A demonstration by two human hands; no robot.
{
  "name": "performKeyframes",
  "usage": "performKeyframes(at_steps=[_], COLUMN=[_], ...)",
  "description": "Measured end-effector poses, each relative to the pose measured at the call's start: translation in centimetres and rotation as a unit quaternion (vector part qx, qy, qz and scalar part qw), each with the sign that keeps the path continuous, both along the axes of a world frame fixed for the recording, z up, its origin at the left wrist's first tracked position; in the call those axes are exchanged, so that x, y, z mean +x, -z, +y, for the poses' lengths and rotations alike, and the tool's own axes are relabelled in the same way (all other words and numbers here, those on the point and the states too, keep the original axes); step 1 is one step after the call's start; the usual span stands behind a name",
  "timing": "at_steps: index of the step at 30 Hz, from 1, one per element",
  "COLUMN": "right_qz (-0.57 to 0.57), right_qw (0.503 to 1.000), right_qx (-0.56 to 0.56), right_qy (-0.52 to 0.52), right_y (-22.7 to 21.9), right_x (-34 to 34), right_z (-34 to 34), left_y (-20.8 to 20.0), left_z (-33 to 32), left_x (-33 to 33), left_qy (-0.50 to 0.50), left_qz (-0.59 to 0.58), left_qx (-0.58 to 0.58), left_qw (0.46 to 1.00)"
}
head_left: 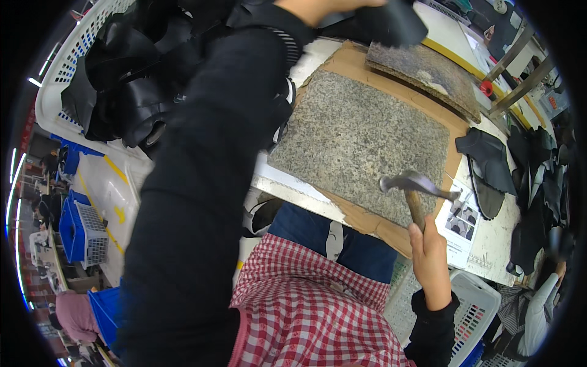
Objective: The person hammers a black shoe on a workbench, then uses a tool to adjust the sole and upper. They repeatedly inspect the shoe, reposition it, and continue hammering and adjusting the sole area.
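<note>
Far to the left of your left fingers, past your sleeve, a white crate (49,104) holds a heap of black pieces (131,79). Your left hand (327,6) is at the top edge of the view, on the far side of the bench. Its fingers are mostly cut off, so I cannot tell whether they pinch or lie spread. The dark piece (397,24) is right up against them, just to their right, blurred. On your side of those fingers lies the speckled slab (361,134), with cardboard (345,58) beneath it. The hammer (419,183) rises out of your right fingers, its head over the slab's near right part; whether it touches the stone I cannot tell. Your right hand (430,257) is wrapped around the handle, thumb laid along it. Just right of those fingers is a printed sheet (461,223), and farther off, beyond it, more black parts (486,150).

The step in hand looks like handling a piece between hammer blows. The next move seems to call for bringing the piece flat onto the slab, left fingertips well clear of the hammer head.
</note>
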State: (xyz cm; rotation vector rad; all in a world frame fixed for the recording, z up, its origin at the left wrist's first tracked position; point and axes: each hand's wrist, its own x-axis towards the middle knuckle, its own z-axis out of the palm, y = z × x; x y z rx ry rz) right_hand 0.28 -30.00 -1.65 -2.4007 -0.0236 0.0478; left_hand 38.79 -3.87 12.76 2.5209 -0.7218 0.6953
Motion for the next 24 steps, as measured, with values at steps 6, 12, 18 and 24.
performKeyframes(at_steps=[6,12,18,24], right_qz=[0.1,0.082,0.059,0.002], right_qw=[0.992,0.991,0.996,0.998], right_qx=[0.059,0.095,0.059,0.044], right_qy=[0.043,0.039,0.009,0.055], right_y=[2.8,4.8,1.2,-0.6], right_x=[-1.1,-0.1,-2.2,-3.0], right_z=[-2.0,-0.2,2.1,1.7], left_y=[8.3,11.8,0.7,1.9], left_z=[22.1,24.4,20.0,9.6], left_x=[-5.0,-8.3,-4.9,-11.7], left_qy=[-0.089,-0.087,-0.015,0.11], left_qz=[0.284,-0.004,-0.192,-0.189], left_qx=[0.502,0.495,0.069,-0.17], left_qw=[0.812,0.865,0.979,0.961])
